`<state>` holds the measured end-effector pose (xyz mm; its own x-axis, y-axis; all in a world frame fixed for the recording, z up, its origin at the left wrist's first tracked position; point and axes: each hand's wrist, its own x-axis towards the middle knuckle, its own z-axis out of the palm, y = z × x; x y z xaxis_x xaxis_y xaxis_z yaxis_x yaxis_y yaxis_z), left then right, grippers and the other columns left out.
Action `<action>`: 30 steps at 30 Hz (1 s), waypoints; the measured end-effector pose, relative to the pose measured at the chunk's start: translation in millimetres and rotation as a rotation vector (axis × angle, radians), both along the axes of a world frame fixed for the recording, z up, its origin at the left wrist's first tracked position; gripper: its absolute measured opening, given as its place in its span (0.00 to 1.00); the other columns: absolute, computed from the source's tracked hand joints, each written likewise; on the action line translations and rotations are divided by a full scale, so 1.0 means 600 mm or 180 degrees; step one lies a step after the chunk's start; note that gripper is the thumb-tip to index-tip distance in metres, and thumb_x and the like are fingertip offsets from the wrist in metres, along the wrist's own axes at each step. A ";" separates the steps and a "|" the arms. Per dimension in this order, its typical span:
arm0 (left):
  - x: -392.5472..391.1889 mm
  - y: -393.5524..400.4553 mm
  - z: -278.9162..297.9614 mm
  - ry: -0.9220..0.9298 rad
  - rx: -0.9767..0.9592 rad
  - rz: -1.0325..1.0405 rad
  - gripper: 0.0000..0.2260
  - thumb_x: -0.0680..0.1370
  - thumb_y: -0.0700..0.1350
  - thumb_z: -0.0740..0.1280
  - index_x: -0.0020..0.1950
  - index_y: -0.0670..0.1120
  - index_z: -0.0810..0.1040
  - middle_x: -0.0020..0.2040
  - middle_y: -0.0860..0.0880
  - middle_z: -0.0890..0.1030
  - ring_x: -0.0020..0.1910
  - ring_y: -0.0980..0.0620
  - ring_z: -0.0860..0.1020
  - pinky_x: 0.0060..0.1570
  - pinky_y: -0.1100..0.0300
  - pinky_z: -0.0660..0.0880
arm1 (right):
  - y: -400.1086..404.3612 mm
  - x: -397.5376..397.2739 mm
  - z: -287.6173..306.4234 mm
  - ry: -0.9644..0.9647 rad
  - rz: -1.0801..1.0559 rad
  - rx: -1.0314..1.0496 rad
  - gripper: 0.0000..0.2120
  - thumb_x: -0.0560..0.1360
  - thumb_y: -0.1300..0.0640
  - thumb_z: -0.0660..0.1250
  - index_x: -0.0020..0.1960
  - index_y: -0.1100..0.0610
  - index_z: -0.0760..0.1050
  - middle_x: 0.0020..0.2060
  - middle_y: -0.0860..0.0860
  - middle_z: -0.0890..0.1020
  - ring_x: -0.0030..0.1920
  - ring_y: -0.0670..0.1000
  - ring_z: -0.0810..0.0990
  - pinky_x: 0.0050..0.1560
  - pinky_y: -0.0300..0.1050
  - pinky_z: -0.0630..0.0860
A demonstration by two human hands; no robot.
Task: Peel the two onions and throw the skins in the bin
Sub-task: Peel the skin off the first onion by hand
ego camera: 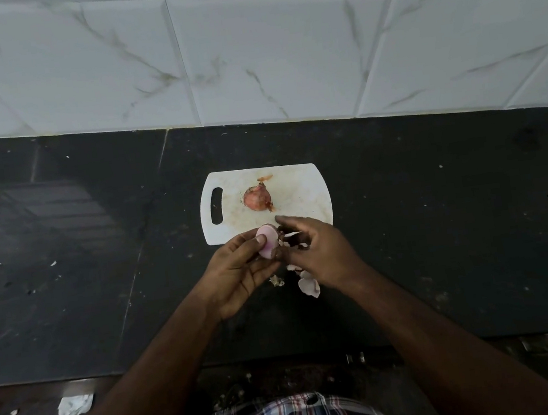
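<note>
Onion (268, 245) above board's (311, 182) near edge

Counter (440, 221) open left and right of cutting board (297, 183); unpeeled onion (257, 198) mid-board, skins (309, 284) near front edge

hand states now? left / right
Left hand: closed round the peeled onion.
Right hand: pinching a bit of onion skin at the onion.

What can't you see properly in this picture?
- Held onion: head view, mostly covered by the left hand and right hand.
- Loose skins on the counter: partly under the right hand.
- Bin: not in view.
- Right hand's fingertips: blurred.
</note>
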<state>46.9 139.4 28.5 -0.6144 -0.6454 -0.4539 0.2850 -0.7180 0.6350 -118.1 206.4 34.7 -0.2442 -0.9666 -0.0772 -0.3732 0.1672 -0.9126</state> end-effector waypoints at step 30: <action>-0.014 0.000 -0.004 -0.0437 0.0299 0.0132 0.12 0.81 0.47 0.65 0.58 0.39 0.78 0.44 0.40 0.86 0.38 0.47 0.85 0.40 0.59 0.83 | 0.003 -0.027 -0.025 -0.0783 -0.0422 0.0574 0.12 0.78 0.68 0.66 0.54 0.57 0.84 0.46 0.55 0.87 0.46 0.59 0.86 0.46 0.58 0.84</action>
